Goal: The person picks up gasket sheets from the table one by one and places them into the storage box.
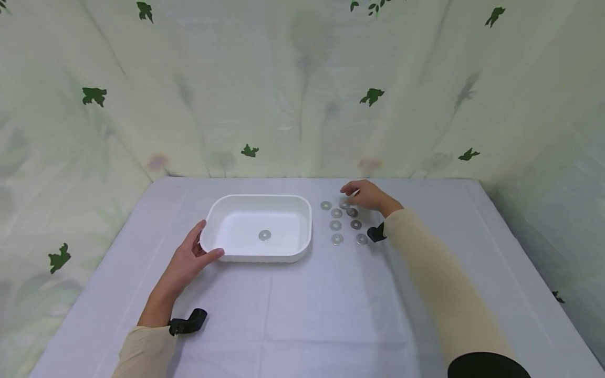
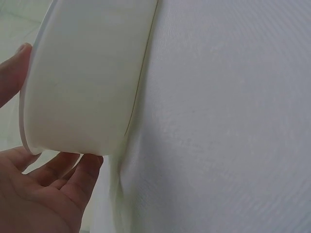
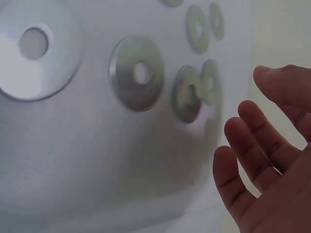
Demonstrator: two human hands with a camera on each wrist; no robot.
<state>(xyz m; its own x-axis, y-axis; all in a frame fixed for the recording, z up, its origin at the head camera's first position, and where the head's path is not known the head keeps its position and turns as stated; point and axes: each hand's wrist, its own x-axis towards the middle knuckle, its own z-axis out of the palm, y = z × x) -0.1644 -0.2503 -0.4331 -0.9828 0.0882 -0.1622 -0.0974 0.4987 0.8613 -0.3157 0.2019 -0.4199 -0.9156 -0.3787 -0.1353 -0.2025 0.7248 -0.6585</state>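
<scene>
A white rectangular tray (image 1: 260, 259) with rounded corners stands on the table, one metal washer (image 1: 264, 235) lying flat inside. My left hand (image 1: 188, 261) grips its near left corner, thumb at the front rim and fingers along the left end. In the left wrist view the fingertips (image 2: 90, 162) bear on the tray's outer wall (image 2: 87, 82). Over the far end of a loose group of washers (image 1: 335, 225) hovers my right hand (image 1: 369, 196), fingers apart and loosely bent. Nothing shows between those fingers (image 3: 265, 136); several washers (image 3: 138, 73) lie beside them in the right wrist view.
A white cloth (image 1: 321, 315) covers the table. Behind it hangs a pale curtain (image 1: 302, 105) with green leaf shapes, close to the table's back edge. Each wrist wears a black camera mount, such as the left one (image 1: 189, 321).
</scene>
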